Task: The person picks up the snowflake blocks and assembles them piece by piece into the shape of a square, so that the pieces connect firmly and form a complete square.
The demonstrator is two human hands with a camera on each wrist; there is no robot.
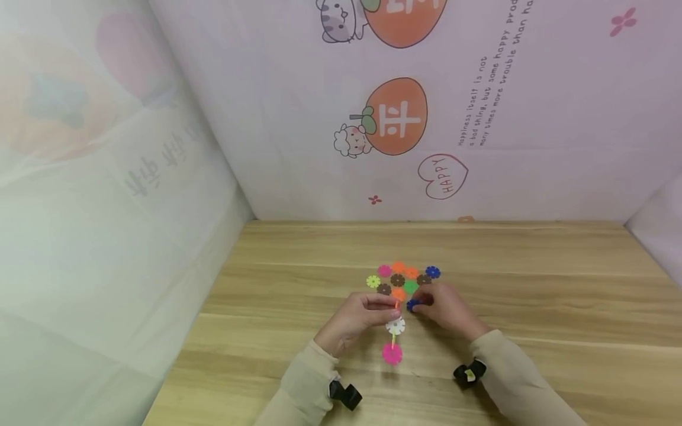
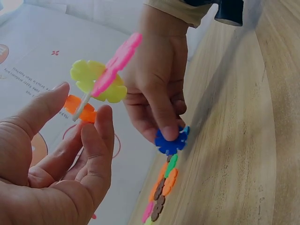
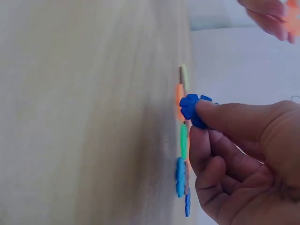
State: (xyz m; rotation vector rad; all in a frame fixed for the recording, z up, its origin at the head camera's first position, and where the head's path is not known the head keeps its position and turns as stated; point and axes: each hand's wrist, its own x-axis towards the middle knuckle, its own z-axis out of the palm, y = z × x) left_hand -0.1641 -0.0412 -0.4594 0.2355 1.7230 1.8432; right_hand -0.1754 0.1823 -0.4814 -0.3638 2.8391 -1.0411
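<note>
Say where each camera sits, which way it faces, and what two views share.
Head: on the head, facing forward and down at the table; left hand, right hand and both sleeves show.
Left wrist: on that wrist, facing the held orange disc; both hands show.
Right wrist: on that wrist, facing the pinched blue disc; both hands show, the left partly.
Both wrist views share that blue disc.
</note>
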